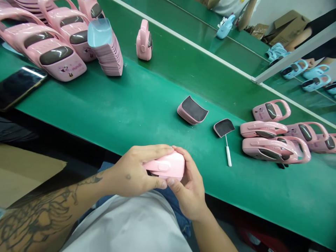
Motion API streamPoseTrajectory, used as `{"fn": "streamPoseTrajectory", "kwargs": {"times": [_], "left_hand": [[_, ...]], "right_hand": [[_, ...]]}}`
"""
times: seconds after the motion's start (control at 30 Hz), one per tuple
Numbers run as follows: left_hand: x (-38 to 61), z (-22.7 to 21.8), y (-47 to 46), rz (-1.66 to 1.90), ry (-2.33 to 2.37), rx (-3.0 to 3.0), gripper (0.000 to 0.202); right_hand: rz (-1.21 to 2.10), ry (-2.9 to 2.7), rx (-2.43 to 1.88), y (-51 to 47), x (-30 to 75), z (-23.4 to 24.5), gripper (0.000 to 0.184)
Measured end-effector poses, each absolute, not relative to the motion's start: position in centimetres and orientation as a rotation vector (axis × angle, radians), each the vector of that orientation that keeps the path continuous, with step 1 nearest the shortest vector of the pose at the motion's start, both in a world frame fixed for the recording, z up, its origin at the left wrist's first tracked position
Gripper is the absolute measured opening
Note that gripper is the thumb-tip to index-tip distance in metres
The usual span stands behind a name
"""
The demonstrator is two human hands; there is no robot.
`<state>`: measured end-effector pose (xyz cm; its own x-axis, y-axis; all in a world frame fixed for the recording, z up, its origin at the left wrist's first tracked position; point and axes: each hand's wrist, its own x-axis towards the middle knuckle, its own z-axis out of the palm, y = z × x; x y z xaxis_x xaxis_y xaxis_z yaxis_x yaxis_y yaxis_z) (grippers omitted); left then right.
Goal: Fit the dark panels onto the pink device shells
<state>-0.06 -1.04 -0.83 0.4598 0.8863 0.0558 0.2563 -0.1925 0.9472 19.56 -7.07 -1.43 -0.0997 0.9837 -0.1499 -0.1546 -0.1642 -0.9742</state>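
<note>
A pink plastic handled casing [173, 163] is held between both hands, just past the table's near edge and above my lap. My left hand [138, 171] wraps its left side, thumb below and fingers along the top. On its right end, my right hand [191, 190] closes with the thumb pressed at the lower edge. The fingers cover most of the handle and dark window. Beyond the hands lies a small stack of curved pink panels [194, 110] with a dark lining. A single such panel [224, 128] rests by a white-handled screwdriver [229, 156], touching its shaft.
Several finished-looking pink casings [265, 148] lie at right, more [63, 64] at left beside a tall panel stack [109, 52]. One casing [144, 42] stands near the back rail. A phone [21, 85] lies far left. Beyond the white rail [204, 45], other people handle blue casings [226, 27].
</note>
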Motion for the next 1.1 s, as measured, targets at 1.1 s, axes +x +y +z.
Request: {"fn": "streamPoseTrajectory", "kwargs": {"times": [1.1], "left_hand": [[-0.2, -1.9, -0.1, 0.791, 0.938, 1.682, 0.064]], "right_hand": [[1.015, -1.057, -1.359, -7.0, 16.5, -2.9, 0.060]]}}
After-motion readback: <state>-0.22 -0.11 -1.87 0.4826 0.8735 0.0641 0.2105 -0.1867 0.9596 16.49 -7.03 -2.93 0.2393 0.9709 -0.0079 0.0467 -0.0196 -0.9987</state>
